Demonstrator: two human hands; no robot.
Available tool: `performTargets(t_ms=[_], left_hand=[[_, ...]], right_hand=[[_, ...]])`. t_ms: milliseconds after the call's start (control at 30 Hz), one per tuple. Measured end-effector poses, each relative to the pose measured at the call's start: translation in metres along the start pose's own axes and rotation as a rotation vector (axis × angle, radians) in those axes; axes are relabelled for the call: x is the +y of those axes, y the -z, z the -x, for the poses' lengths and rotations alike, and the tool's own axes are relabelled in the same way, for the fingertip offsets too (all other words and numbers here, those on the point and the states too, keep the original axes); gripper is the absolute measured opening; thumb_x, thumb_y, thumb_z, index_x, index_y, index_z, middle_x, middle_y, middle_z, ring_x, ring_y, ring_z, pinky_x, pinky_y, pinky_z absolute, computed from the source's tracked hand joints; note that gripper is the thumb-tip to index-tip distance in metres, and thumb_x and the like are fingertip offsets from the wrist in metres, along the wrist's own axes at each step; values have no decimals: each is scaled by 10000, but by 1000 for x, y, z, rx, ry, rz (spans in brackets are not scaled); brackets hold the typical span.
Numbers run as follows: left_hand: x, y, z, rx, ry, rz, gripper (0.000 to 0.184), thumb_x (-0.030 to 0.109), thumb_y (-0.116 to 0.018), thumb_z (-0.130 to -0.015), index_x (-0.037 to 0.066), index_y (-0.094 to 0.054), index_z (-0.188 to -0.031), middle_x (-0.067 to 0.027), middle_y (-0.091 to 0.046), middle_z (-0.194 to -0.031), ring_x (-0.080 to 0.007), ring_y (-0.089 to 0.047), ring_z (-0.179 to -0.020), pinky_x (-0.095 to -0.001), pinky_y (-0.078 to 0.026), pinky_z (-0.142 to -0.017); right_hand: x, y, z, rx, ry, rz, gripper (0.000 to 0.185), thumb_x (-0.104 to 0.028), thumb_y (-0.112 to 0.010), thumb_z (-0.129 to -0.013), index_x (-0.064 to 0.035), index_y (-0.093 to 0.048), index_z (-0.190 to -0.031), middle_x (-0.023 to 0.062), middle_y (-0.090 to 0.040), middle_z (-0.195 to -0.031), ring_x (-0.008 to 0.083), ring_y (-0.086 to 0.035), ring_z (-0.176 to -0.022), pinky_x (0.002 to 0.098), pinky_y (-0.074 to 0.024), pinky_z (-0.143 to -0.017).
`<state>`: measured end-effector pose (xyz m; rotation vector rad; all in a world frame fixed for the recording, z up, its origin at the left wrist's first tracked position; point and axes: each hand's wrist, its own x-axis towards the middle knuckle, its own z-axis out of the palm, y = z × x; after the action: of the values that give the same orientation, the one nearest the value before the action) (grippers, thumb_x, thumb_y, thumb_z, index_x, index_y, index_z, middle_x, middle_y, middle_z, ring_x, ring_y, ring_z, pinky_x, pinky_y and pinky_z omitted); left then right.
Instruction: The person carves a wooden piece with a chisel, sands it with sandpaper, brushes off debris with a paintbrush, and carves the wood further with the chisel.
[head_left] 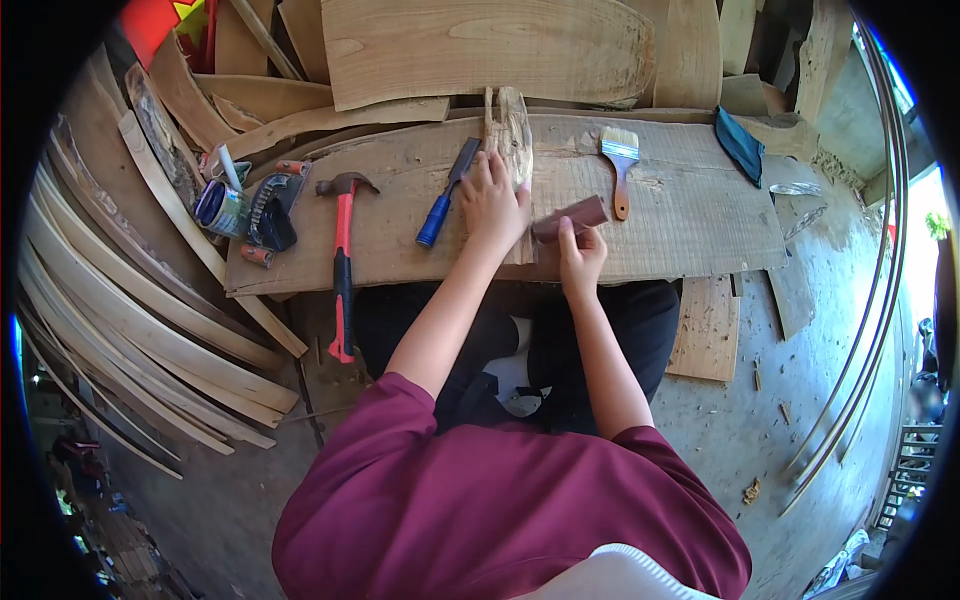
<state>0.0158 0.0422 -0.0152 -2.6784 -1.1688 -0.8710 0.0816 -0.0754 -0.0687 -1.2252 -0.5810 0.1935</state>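
Observation:
A rough, weathered piece of wood (514, 125) lies lengthwise on the wide plank in front of me, its far end split. My left hand (492, 208) presses over its near part, gripping it with the fingers across its left side. Pinched between the thumb and fingers of my right hand (582, 256) is a curled sheet of brown sandpaper (574, 217), just right of the wood's near end. Left of my left hand lies a chisel (436, 215) with a blue handle. A paintbrush (620, 170) rests beyond my right hand.
The plank (680, 235) also carries a red-and-black hammer (343, 235) overhanging its front edge, a dark tool with orange ends (272, 215), a can (222, 208) and a teal cloth (741, 148). Curved wooden strips (150, 330) lie left; large boards (480, 50) stand behind.

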Motion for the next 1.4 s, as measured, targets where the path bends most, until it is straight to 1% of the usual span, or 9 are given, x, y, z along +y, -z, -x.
performTargets(t_ms=[100,200,233,367,467,533,767,867,1400], left_hand=[[3,-6,-3,-191,185,211,677,293,-494,-902,-94,-258,-1404,-349,-326,-1397,-405,-468,-1224,-447,-377,-1023],[2,-6,-4,-173,174,233,670,281,-494,-899,-93,-258,-1403,-355,-340,-1384,-410,-492,-1196,-420,-423,-987],[2,-4,-4,-191,189,256,660,270,-491,-899,-105,-263,-1392,-363,-353,-1370,-411,-512,-1170,-419,-454,-955],[5,4,-5,-227,219,305,642,244,-496,-896,-118,-275,-1378,-377,-349,-1359,-432,-511,-1160,-426,-468,-936],[4,6,-5,-224,210,346,645,234,-499,-895,-123,-266,-1379,-384,-334,-1365,-452,-500,-1160,-433,-471,-931],[4,6,-5,-234,217,364,649,226,-501,-893,-127,-258,-1380,-388,-326,-1367,-467,-493,-1155,-440,-482,-914],[6,4,-5,-198,210,374,630,224,-486,-899,-117,-265,-1380,-390,-346,-1350,-470,-526,-1106,-451,-505,-870],[5,0,-4,-153,199,345,617,239,-481,-898,-105,-289,-1374,-387,-375,-1334,-468,-570,-1050,-462,-509,-852],[7,10,-9,-269,232,364,613,205,-482,-899,-123,-279,-1375,-370,-335,-1361,-453,-460,-1199,-411,-498,-912]], right_hand=[[-6,-3,-1,27,-54,-163,252,-110,-632,-879,-10,-547,-1095,66,-662,-822,99,-605,-696,248,-478,-630],[5,4,-14,20,-124,259,348,-138,-660,-849,-10,-516,-1137,90,-660,-831,115,-613,-692,268,-488,-635],[0,4,-18,-44,-192,175,375,-169,-687,-821,1,-533,-1118,103,-652,-824,118,-610,-699,274,-487,-634],[-9,3,-38,-55,117,908,237,-118,-586,-791,7,-610,-990,186,-626,-856,394,-598,-780,443,-480,-722],[-9,-9,-61,-57,324,907,223,-122,-585,-797,1,-609,-981,171,-603,-829,381,-585,-758,444,-474,-707],[-25,-25,-77,-134,218,865,206,-123,-581,-818,-7,-611,-986,183,-617,-864,384,-596,-788,450,-474,-709],[-2,-87,-164,-261,435,829,206,-208,-554,-875,-119,-656,-1030,170,-652,-976,369,-620,-908,457,-495,-760],[8,-100,-170,-523,260,1045,241,-263,-570,-876,-124,-684,-1037,159,-670,-950,358,-638,-887,462,-506,-768],[33,-93,-174,-406,290,856,216,-248,-647,-823,-97,-715,-960,185,-653,-957,360,-647,-817,412,-521,-751]])
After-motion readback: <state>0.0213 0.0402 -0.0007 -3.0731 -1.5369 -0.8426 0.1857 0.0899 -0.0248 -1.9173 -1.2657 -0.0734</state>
